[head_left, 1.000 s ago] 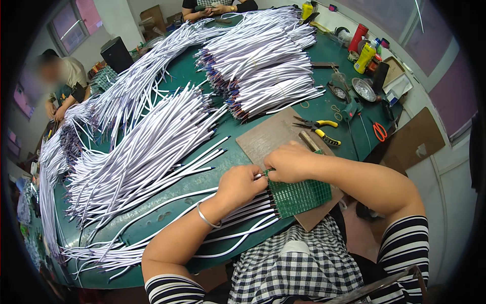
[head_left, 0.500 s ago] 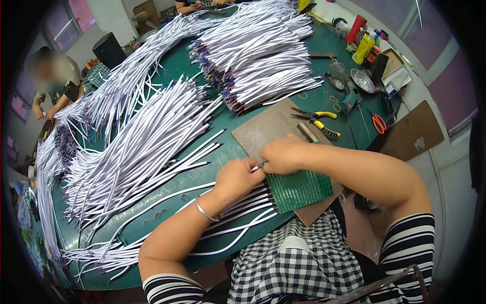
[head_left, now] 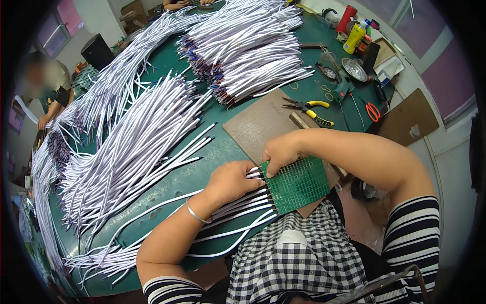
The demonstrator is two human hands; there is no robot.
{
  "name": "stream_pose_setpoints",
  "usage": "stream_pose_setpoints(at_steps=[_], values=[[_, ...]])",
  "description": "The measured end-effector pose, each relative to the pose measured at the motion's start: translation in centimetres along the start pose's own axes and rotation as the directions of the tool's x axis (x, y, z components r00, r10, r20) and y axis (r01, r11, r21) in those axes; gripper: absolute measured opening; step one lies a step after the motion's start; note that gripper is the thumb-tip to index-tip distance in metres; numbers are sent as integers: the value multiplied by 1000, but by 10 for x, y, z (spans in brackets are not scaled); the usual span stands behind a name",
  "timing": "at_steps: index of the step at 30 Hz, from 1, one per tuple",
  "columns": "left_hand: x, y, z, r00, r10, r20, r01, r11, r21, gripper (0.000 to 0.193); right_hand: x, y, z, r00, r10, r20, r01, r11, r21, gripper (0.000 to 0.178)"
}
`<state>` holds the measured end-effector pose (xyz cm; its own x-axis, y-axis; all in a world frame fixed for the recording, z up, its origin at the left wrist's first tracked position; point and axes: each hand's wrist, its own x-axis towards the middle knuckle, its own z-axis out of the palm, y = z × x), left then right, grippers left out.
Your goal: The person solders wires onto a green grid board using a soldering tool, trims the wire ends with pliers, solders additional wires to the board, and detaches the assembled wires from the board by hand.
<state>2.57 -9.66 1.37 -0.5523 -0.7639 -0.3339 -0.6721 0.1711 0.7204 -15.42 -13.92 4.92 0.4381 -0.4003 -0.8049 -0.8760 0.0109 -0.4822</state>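
My left hand (head_left: pixel 234 178) is closed, with thumb and fingers pinching a white cable (head_left: pixel 254 175) at the left edge of a green circuit board panel (head_left: pixel 302 188). My right hand (head_left: pixel 283 151) grips that panel's far left corner, thumb on top and the other fingers partly hidden. Several white cables (head_left: pixel 243 206) run leftward from the panel's left edge, their dark ends meeting it side by side. Beneath the panel lies a brown flat board (head_left: pixel 253 120). The exact joint at my left fingertips is too small to make out.
Large bundles of white cables (head_left: pixel 136 147) cover the green table (head_left: pixel 174 180). Beyond the brown board lie yellow-handled pliers (head_left: pixel 311 109), red-handled scissors (head_left: pixel 372 112) and a metal dish (head_left: pixel 354 69). A yellow bottle (head_left: pixel 354 39) stands far right. A co-worker (head_left: pixel 53 81) is at the far left.
My right hand has gone from pinching at the cable end to gripping the panel's corner. My left hand has shifted slightly. The co-worker's arm has moved, and a white strand now shows beside it.
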Motion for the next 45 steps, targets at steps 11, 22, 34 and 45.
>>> stream_pose_setpoints(at_steps=[11,22,34,45], values=[[3,-4,5,999,35,-26,-34,997,65,34,2,-21,2,989,135,-55,-144,966,-214,29],[4,-2,-1,997,35,67,-41,995,91,34,-4,-33,1,973,225,-51,-230,920,-318,39],[40,8,-20,921,182,343,49,823,-567,23,-43,-38,-10,834,-327,-444,-110,690,-715,29],[25,13,-40,966,206,158,38,487,-873,16,-35,35,142,432,80,-898,888,133,439,26]])
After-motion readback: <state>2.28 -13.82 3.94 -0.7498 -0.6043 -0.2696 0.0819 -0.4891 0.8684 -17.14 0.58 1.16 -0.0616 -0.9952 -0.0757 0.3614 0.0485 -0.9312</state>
